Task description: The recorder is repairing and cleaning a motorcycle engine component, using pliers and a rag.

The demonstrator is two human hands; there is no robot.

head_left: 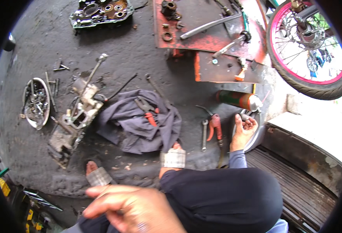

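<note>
My right hand (243,131) is at the right, palm up. Its fingers curl around a small grey part (244,116), over a pale round tray (257,136). Just behind it a green and red spray can (235,99) lies on its side. To its left are a red air blow gun (215,126) and a combination wrench (204,136). My left hand (138,209) hangs close to the camera at the lower middle. Its fingers point left, apart and slightly blurred, and nothing shows in them. Red-handled pliers (147,112) rest on a crumpled grey cloth (155,134) between the hands.
An engine casing (76,116) stands left of the cloth, beside a metal bowl (36,104) of bolts. Another casing half (100,13) lies at the far left. Red-edged metal sheets (202,37) hold shafts and rings. A pink-rimmed wheel (310,83) stands far right.
</note>
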